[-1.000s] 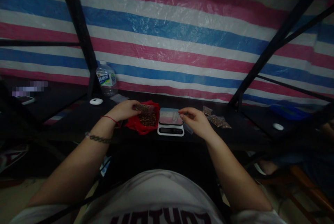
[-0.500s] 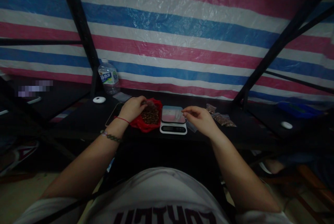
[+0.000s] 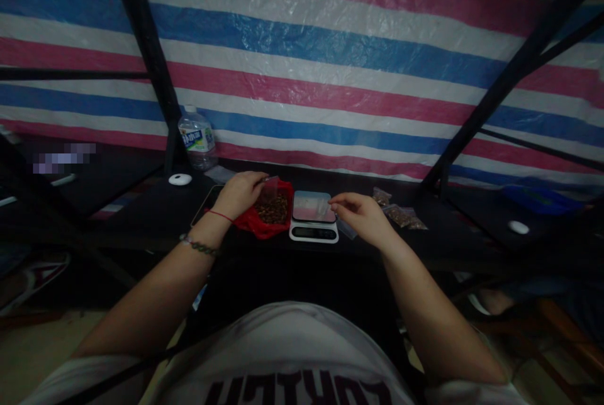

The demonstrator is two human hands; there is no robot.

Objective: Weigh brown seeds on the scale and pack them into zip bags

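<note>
My left hand (image 3: 240, 194) is closed on a small clear plastic bag (image 3: 270, 190), held over a red bag (image 3: 255, 224) full of brown seed-like bits (image 3: 274, 210). My right hand (image 3: 356, 213) hovers beside a small digital kitchen scale (image 3: 314, 216), its thumb and fingers pinched together; what they hold is too small to make out. A clear bag lies on the scale's plate. Just under my right hand lies another clear bag (image 3: 346, 229).
Several filled little bags (image 3: 399, 211) lie right of the scale on the dark table (image 3: 155, 216). A water bottle (image 3: 195, 139) and a white round object (image 3: 180, 179) stand at back left. A striped tarp (image 3: 302, 65) and black poles (image 3: 141, 46) close the back. A dark phone (image 3: 207, 200) lies by my left wrist.
My left hand has shifted right over the red bag and lifted the small clear bag a little. My right hand has barely moved. The view moved slightly.
</note>
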